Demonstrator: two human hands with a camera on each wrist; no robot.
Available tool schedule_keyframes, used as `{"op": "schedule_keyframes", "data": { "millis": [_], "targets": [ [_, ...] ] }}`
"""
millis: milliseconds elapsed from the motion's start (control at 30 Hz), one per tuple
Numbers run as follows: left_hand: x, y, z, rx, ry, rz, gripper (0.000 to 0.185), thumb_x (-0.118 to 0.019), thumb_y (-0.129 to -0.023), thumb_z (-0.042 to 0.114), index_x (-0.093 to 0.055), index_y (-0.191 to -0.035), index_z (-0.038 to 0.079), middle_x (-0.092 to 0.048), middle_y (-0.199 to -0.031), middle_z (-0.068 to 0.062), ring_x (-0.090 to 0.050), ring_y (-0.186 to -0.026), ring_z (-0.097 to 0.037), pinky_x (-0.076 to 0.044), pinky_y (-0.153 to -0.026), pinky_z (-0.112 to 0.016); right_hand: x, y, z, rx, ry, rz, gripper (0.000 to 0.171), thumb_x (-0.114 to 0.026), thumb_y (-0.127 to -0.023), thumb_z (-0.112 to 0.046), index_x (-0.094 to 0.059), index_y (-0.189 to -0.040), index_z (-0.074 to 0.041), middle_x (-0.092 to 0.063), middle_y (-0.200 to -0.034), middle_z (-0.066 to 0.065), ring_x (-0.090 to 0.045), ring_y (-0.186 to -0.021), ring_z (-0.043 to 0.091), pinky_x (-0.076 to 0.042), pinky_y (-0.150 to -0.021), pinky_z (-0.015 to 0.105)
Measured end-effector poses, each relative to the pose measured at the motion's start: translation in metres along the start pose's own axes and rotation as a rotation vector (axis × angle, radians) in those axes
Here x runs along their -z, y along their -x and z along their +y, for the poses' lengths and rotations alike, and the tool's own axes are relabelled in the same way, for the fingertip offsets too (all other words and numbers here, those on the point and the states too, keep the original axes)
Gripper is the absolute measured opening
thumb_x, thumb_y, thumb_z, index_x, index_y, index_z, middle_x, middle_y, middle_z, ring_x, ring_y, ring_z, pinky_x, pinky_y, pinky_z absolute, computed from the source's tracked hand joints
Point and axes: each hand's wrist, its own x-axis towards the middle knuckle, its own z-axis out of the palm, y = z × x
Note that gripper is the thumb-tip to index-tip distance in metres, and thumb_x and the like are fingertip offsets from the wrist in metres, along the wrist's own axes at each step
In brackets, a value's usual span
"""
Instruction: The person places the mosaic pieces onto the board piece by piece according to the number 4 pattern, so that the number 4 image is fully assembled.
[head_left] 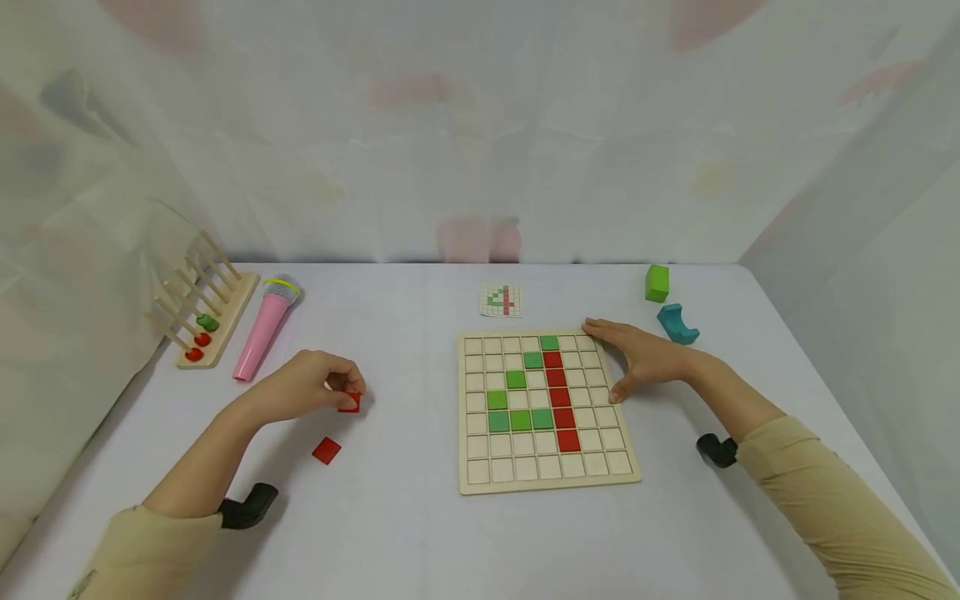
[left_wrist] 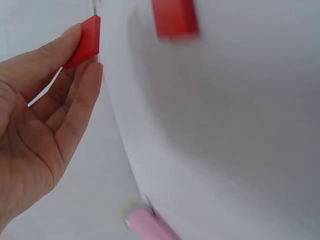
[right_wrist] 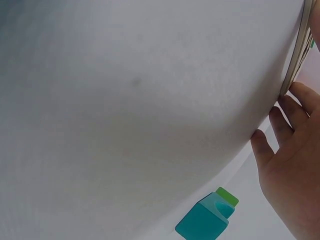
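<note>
Overhead, the head camera shows a wooden grid board (head_left: 548,412) lying flat on the white counter (head_left: 405,533), with green and red tiles set into some of its squares. The right hand (head_left: 641,360) rests on the counter against the board's right edge, fingers straight and close together, touching the upper right corner and holding nothing. The left hand (head_left: 311,385) sits well to the left of the board, its fingers curled and pinching a red tile (head_left: 349,403) just above the counter. A second red tile (head_left: 326,450) lies flat nearby, toward the person. Behind the board is a small pattern card (head_left: 502,300). A green block (head_left: 657,283) and a teal block (head_left: 678,324) stand beyond the right hand. At far left a pink toy microphone (head_left: 263,330) lies beside a wooden peg rack (head_left: 204,312).

From the left wrist camera, the left hand (left_wrist: 35,135) clamps the red tile (left_wrist: 85,42) between thumb and fingertip, tile on edge. The second red tile (left_wrist: 175,17) lies blurred on the counter, apart from the hand. The pink microphone (left_wrist: 147,225) shows at the bottom edge.

From the right wrist camera, the right hand (right_wrist: 292,170) has its fingers (right_wrist: 280,125) extended, their tips touching the board's wooden edge (right_wrist: 297,47). The teal block (right_wrist: 205,222) and green block (right_wrist: 227,196) sit close together near the hand.
</note>
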Motion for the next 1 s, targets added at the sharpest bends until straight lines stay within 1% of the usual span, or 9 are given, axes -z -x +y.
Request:
{"op": "schedule_keyframes", "data": {
  "millis": [200,400,467,567,667,867,1000],
  "targets": [
    [-0.015,-0.017,0.030,-0.025,0.061,0.021,0.011,-0.075,-0.082,0.008,-0.071,-0.085,0.018,-0.068,-0.078,0.006,-0.061,-0.076,-0.009,-0.050,-0.067,-0.021,0.000,0.000,0.000,-0.004,-0.007,-0.004,0.118,-0.087,-0.066,-0.044,-0.022,-0.156,-0.004,-0.017,-0.165,0.020,-0.014,-0.152,0.045,-0.017,-0.119,0.067],
    [-0.032,-0.033,0.062,-0.069,0.116,0.019,0.012,-0.075,-0.082,0.008,-0.071,-0.085,0.019,-0.069,-0.078,0.007,-0.063,-0.076,-0.009,-0.052,-0.068,-0.022,0.000,0.000,0.000,-0.008,-0.006,-0.003,0.118,-0.087,-0.067,-0.045,-0.022,-0.156,-0.004,-0.017,-0.165,0.020,-0.014,-0.152,0.045,-0.018,-0.119,0.067],
    [-0.039,-0.038,0.071,-0.088,0.135,0.018,0.012,-0.075,-0.081,0.007,-0.071,-0.085,0.018,-0.069,-0.077,0.006,-0.063,-0.074,-0.008,-0.052,-0.068,-0.022,0.000,0.000,0.000,-0.011,-0.006,-0.005,0.118,-0.087,-0.066,-0.045,-0.022,-0.157,-0.005,-0.017,-0.165,0.020,-0.014,-0.152,0.045,-0.017,-0.119,0.067],
    [-0.051,-0.045,0.084,-0.096,0.184,0.008,0.012,-0.075,-0.080,0.005,-0.072,-0.086,0.015,-0.070,-0.075,0.004,-0.062,-0.070,-0.006,-0.052,-0.066,-0.021,0.000,0.000,-0.001,-0.015,-0.006,-0.006,0.118,-0.087,-0.066,-0.045,-0.022,-0.157,-0.005,-0.016,-0.165,0.020,-0.014,-0.152,0.045,-0.017,-0.119,0.067],
    [-0.062,-0.051,0.096,-0.099,0.228,0.003,0.011,-0.077,-0.079,0.005,-0.073,-0.087,0.011,-0.071,-0.076,0.002,-0.062,-0.069,-0.006,-0.052,-0.065,-0.021,0.000,-0.001,-0.001,-0.015,-0.006,-0.007,0.119,-0.087,-0.066,-0.045,-0.022,-0.157,-0.005,-0.016,-0.165,0.020,-0.013,-0.152,0.045,-0.017,-0.119,0.067],
    [-0.080,-0.065,0.117,-0.093,0.286,0.024,0.012,-0.080,-0.078,0.009,-0.075,-0.088,0.014,-0.072,-0.081,0.002,-0.061,-0.072,-0.006,-0.051,-0.067,-0.020,-0.001,-0.001,-0.001,-0.016,-0.001,-0.008,0.119,-0.087,-0.066,-0.045,-0.022,-0.157,-0.005,-0.016,-0.165,0.020,-0.013,-0.152,0.046,-0.016,-0.119,0.067],
    [-0.093,-0.073,0.128,-0.112,0.313,0.015,0.011,-0.078,-0.080,0.008,-0.075,-0.090,0.012,-0.073,-0.084,0.000,-0.062,-0.073,-0.004,-0.052,-0.069,-0.018,-0.001,-0.001,-0.001,-0.022,0.002,-0.009,0.119,-0.087,-0.066,-0.046,-0.022,-0.157,-0.006,-0.017,-0.165,0.020,-0.013,-0.152,0.046,-0.016,-0.119,0.067]
  ]
}}
